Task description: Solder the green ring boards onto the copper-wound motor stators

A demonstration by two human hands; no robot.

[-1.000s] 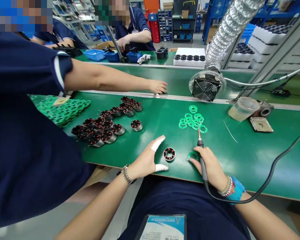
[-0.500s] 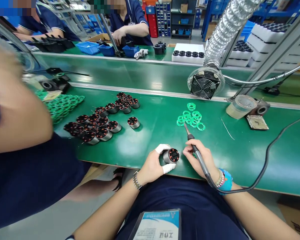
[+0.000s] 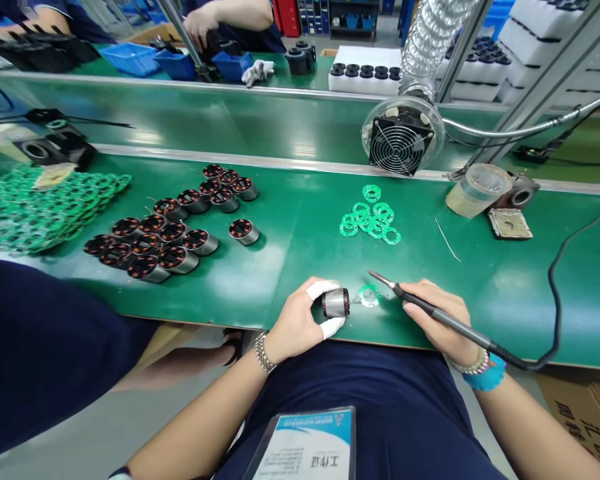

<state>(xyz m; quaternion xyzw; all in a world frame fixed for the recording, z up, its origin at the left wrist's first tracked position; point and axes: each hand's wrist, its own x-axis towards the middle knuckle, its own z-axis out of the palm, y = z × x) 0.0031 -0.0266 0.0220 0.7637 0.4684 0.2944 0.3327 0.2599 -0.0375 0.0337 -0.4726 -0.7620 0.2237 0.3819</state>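
My left hand [image 3: 300, 320], with white covers on thumb and finger, grips a motor stator [image 3: 336, 303] that lies tipped on its side. The stator's wound end faces right, and thin wires reach from it toward a green ring-shaped circuit board [image 3: 369, 296] on the bench. In my right hand [image 3: 443, 320] is a soldering iron [image 3: 430, 310], its fingers closed round the dark handle. The iron's tip points left, just above the single ring board and apart from it. More green ring boards [image 3: 375, 217] lie in a loose pile farther back.
Several stators [image 3: 165, 230] stand in a group at left, near a heap of green boards [image 3: 55, 207]. A fan [image 3: 400, 143] on a foil duct stands behind. A plastic jar [image 3: 477, 190], a solder wire [image 3: 447, 239] and a cleaning pad [image 3: 510, 224] lie right. Co-workers sit around.
The stator has tipped from upright-facing onto its side. My right hand with the iron has moved right, uncovering the single ring board. The neighbour's arm at left has left the view.
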